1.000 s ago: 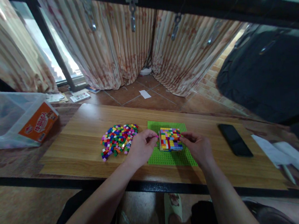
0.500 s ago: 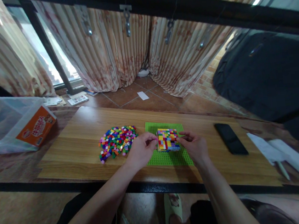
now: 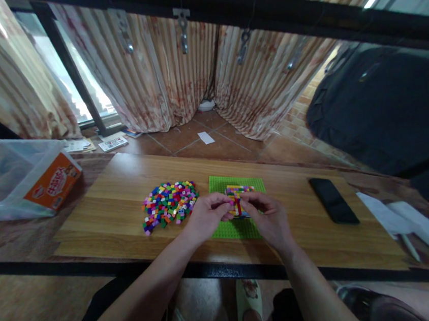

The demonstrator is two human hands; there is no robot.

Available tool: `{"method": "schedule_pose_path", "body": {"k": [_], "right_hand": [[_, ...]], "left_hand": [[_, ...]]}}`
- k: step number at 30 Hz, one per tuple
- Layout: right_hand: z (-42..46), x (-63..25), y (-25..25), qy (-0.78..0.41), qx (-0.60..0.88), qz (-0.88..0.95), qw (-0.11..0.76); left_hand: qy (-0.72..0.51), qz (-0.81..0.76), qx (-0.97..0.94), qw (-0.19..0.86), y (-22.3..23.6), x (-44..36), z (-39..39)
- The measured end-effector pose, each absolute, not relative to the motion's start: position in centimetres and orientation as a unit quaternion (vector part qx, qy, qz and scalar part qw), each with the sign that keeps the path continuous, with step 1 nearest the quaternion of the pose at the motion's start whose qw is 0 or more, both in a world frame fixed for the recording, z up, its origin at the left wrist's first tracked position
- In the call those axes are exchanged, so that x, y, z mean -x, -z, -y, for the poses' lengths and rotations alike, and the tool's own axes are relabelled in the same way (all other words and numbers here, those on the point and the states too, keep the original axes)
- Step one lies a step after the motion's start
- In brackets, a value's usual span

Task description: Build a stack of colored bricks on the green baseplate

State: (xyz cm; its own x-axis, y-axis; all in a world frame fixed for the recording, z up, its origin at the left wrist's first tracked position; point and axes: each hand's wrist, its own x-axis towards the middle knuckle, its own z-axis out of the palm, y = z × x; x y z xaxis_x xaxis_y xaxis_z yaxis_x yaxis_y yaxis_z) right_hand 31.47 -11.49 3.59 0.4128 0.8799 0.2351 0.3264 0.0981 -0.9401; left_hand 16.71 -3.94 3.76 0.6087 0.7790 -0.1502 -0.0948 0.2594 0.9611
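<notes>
Patterned curtains (image 3: 167,73) hang behind a wooden tabletop (image 3: 105,213), where a multicoloured brick block (image 3: 238,207) sits on a green studded baseplate (image 3: 217,183). Over the block's left side, the left hand (image 3: 208,215) pinches a small pink brick (image 3: 230,201) between thumb and forefinger. Just beside it, the right hand (image 3: 270,219) has thumb and forefinger drawn close over the block, though whether they grip anything I cannot tell. Loose bricks (image 3: 171,202) lie heaped left of the baseplate; a black phone (image 3: 333,200) lies to its right, and a clear plastic bin (image 3: 36,169) stands far left
</notes>
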Motion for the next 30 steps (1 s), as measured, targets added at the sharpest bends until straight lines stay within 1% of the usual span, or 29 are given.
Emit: {"method": "schedule_pose_path", "body": {"k": [6,15,18,22,26,30], "right_hand": [[11.4,-30.5,-3.5,-0.238,0.626,0.525,0.525],[11.3,-30.4,-3.1,-0.222,0.628,0.528,0.527],[11.4,-31.4,-3.4,-0.214,0.637,0.504,0.542],[11.8,-34.1,-3.6,-0.199,0.683,0.427,0.559],[12.4,-36.4,-3.3,-0.181,0.729,0.424,0.506],[12.6,-36.8,-3.1,-0.202,0.74,0.453,0.455]], "left_hand": [[-0.29,-0.317,-0.523,0.736,-3.8,-16.7,4.0],[-0.292,-0.322,-0.489,0.756,-3.6,-17.1,4.3],[-0.292,-0.325,-0.498,0.749,-3.7,-17.1,4.3],[-0.311,-0.351,-0.507,0.723,-3.3,-17.2,4.1],[-0.316,-0.355,-0.536,0.698,-2.8,-17.2,3.9],[-0.311,-0.358,-0.556,0.683,-2.7,-17.3,3.8]]}}
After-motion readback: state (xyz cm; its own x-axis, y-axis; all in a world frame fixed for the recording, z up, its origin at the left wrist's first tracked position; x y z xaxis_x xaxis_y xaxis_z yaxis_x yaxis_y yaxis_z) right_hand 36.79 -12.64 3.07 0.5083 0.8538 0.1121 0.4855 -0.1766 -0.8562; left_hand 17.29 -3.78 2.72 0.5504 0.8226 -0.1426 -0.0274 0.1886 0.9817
